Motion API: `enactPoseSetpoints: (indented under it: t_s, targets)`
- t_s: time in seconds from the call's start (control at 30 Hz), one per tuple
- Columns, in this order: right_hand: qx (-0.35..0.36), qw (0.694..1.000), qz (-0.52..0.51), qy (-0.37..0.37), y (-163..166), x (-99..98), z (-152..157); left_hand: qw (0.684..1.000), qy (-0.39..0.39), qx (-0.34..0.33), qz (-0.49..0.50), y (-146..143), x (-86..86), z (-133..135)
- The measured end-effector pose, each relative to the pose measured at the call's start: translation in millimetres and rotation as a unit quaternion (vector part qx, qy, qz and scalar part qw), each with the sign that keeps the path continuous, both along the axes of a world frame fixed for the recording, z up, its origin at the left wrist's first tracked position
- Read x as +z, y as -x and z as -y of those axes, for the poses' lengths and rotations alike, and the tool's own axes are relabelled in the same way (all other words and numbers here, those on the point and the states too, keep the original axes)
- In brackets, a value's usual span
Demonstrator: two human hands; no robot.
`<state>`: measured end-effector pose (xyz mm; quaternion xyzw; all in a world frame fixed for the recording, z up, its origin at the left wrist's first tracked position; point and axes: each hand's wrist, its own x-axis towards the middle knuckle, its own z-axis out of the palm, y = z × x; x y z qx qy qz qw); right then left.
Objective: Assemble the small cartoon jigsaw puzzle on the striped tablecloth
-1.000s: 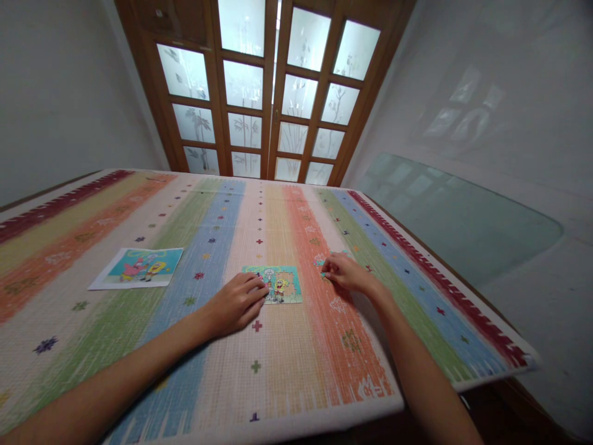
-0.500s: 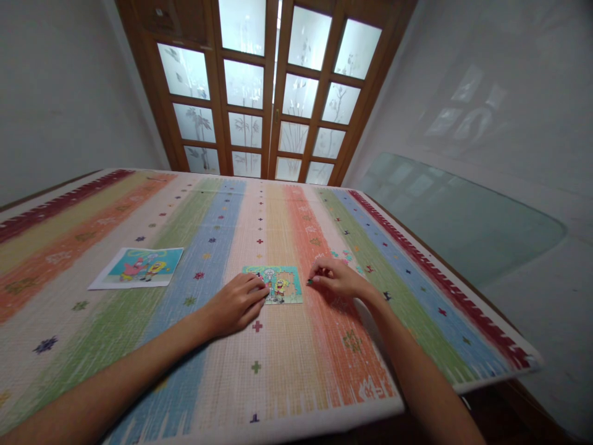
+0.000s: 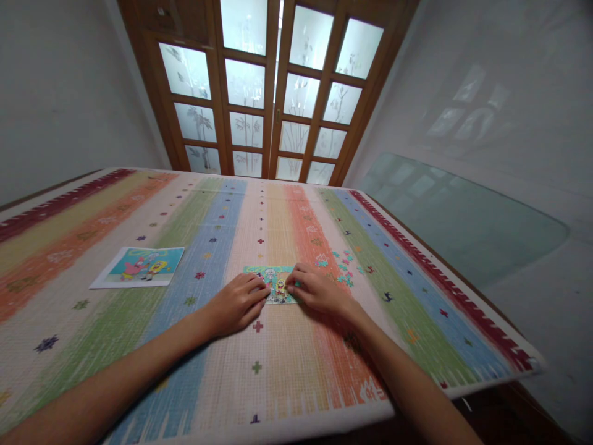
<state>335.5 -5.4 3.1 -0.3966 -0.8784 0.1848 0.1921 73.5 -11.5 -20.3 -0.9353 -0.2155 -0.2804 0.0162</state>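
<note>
A small, partly built cartoon jigsaw puzzle [image 3: 271, 277] lies on the striped mat in front of me. My left hand [image 3: 236, 304] rests on the mat with its fingers curled, the fingertips touching the puzzle's left edge. My right hand [image 3: 315, 289] lies over the puzzle's right side, fingertips pinched on a small puzzle piece that it presses onto the picture. Several loose teal puzzle pieces [image 3: 343, 267] are scattered on the mat just right of my right hand.
A printed reference picture [image 3: 139, 266] of the same cartoon lies at the left of the striped mat [image 3: 185, 346]. Wooden doors with frosted glass panes [image 3: 273, 93] stand behind the table. A glass sheet [image 3: 454, 216] leans at the right.
My right hand has moved left from the loose pieces with a piece in its fingers and now sits on the puzzle's right side. My left hand has stayed in place.
</note>
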Motion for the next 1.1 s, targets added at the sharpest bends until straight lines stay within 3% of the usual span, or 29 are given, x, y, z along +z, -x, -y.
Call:
enactPoseSetpoints:
  t_s: [0.23,1.1]
  targets:
    - [-0.029,0.998,0.05,-0.011,-0.9,3.0,5.1,1.0,0.001,-0.001,0.007,-0.1,0.8,0.8]
    - [-0.021,0.999,0.016,-0.029,1.2,-3.1,3.4,1.0,0.004,0.004,-0.004,0.5,1.0,0.8]
